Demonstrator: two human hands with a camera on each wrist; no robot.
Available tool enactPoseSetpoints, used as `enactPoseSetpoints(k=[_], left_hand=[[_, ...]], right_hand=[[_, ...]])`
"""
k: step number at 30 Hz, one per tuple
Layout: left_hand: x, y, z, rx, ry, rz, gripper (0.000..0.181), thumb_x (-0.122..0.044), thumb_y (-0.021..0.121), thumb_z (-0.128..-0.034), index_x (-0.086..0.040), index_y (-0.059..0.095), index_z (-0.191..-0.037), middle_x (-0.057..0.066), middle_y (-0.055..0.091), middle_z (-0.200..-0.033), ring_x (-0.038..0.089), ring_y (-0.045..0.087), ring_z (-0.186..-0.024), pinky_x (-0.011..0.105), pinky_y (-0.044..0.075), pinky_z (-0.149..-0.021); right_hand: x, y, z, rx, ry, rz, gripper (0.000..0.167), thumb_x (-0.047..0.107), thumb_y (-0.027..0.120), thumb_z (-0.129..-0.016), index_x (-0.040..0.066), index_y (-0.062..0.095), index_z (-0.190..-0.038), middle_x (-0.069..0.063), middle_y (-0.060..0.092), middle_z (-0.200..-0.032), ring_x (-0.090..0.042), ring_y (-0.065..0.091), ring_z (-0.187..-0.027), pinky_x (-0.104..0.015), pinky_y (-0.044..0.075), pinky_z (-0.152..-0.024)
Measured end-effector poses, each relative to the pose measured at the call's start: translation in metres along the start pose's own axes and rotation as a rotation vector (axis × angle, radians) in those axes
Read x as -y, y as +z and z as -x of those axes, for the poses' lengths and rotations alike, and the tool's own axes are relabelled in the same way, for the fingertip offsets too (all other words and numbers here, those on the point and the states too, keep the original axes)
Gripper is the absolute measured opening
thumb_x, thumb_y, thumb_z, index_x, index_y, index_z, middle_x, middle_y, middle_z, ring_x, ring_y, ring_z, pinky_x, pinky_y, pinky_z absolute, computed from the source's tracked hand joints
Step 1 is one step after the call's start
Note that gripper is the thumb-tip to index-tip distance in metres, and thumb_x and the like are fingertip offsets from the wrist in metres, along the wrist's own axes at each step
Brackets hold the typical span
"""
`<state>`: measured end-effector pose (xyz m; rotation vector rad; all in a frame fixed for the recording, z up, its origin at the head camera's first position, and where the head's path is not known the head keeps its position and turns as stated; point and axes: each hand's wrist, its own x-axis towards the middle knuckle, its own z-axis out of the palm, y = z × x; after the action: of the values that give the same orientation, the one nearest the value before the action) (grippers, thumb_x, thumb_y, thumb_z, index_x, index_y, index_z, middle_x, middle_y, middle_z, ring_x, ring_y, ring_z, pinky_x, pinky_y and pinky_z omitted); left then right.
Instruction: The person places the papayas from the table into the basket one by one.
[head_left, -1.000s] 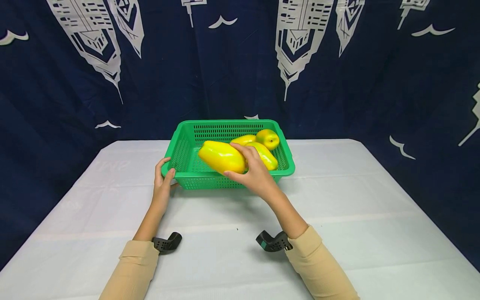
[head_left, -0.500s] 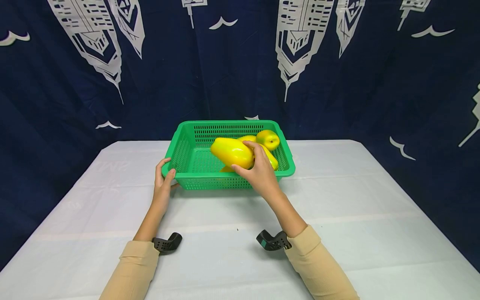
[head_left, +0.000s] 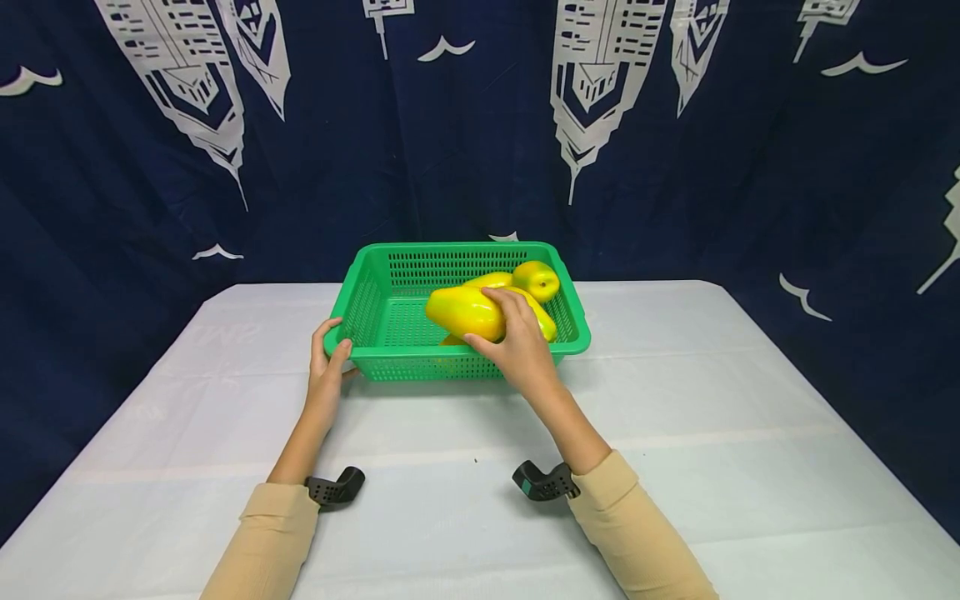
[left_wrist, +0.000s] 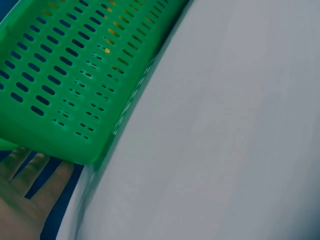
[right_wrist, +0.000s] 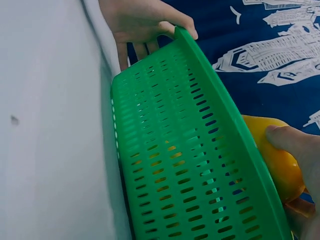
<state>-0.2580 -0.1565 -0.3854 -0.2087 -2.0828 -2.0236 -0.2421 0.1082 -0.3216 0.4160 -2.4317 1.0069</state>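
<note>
A green plastic basket point(head_left: 397, 353) with slotted walls stands on the table. At its near left corner my left hand point(head_left: 327, 372) grips the rim, thumb on the near side; in the left wrist view, fingers point(left_wrist: 52, 182) spread under the corner. My right hand point(head_left: 517, 346) reaches over the near rim and holds a glossy yellow papaya point(head_left: 463, 312) between thumb and fingers, low inside the basket. In the right wrist view the thumb lies on this papaya point(right_wrist: 272, 155). More yellow papayas point(head_left: 536, 281) lie in the basket's right half, partly hidden by the hand.
A white cloth covers the table point(head_left: 480, 517). Behind it hangs a dark blue curtain point(head_left: 465, 150) with white building prints. The left part of the basket floor point(head_left: 401, 321) shows bare.
My right hand has carried the papaya rightward and then lower into the basket. My left hand keeps its place on the basket corner.
</note>
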Motion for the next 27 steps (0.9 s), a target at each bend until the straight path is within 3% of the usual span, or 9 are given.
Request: enactPoseSetpoints(k=[11,16,21,27], left_hand=[[0.0042,0.0004,-0.0009,0.011,0.002,0.011,0.048,-0.028,0.037,-0.0958,-0.022,0.02,-0.14,0.012,0.027,-0.136,0.024,0.039,-0.112,0.051,0.038,-0.092],[0.0044,0.0011,-0.0018,0.013,-0.001,0.005,0.047,-0.027,0.036,-0.0961,-0.022,0.02,-0.14,0.01,0.028,-0.135,0.018,0.04,-0.109,0.049,0.039,-0.092],[0.002,0.0005,-0.0011,0.004,-0.01,-0.004,0.045,-0.027,0.036,-0.0964,-0.023,0.022,-0.139,0.007,0.03,-0.133,0.011,0.043,-0.102,0.037,0.044,-0.087],[-0.0007,-0.0006,0.0011,-0.004,-0.011,-0.021,0.044,-0.029,0.037,-0.0961,-0.023,0.024,-0.138,0.007,0.032,-0.132,0.011,0.046,-0.1,0.026,0.046,-0.081]], right_hand=[[-0.0031,0.0028,0.0037,0.07,-0.022,0.065,0.054,0.024,0.062,-0.083,0.016,0.044,-0.133,-0.006,0.042,-0.137,-0.026,0.039,-0.126,-0.044,0.037,-0.102],[-0.004,0.0044,0.005,0.082,-0.034,0.083,0.049,0.022,0.06,-0.083,0.013,0.048,-0.13,-0.006,0.046,-0.135,-0.024,0.041,-0.125,-0.041,0.036,-0.103],[-0.0035,0.0051,0.0053,0.082,-0.01,0.078,0.053,0.027,0.062,-0.083,0.014,0.046,-0.131,-0.006,0.047,-0.134,-0.024,0.042,-0.125,-0.041,0.036,-0.103],[-0.0014,0.0026,0.0038,0.092,0.037,-0.008,0.054,0.03,0.062,-0.083,0.016,0.045,-0.132,-0.007,0.047,-0.133,-0.025,0.043,-0.123,-0.041,0.037,-0.102]])
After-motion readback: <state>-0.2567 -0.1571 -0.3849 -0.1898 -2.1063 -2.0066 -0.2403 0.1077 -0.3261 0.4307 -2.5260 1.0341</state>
